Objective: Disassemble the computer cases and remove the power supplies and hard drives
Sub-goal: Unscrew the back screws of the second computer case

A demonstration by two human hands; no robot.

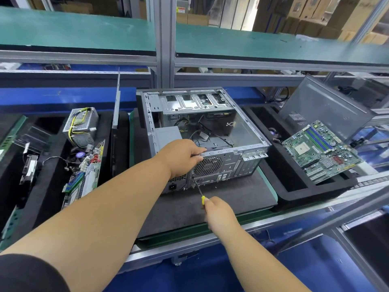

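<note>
An open grey computer case [248,125] lies on its side on a dark mat [231,199], rear panel toward me. Its grey power supply [167,133] sits inside at the near left corner, among loose black cables. My left hand [181,157] grips the top rear edge of the case above the fan grille. My right hand [219,211] holds a yellow-handled screwdriver [199,190], whose tip touches the rear panel just left of the port cluster, next to the power supply's back.
A removed power supply [81,125] and a motherboard [84,175] lie in a black tray at left. Another motherboard [322,148] rests on the black tray at right, with a grey side panel [322,106] leaning behind it. A green shelf [84,32] runs overhead.
</note>
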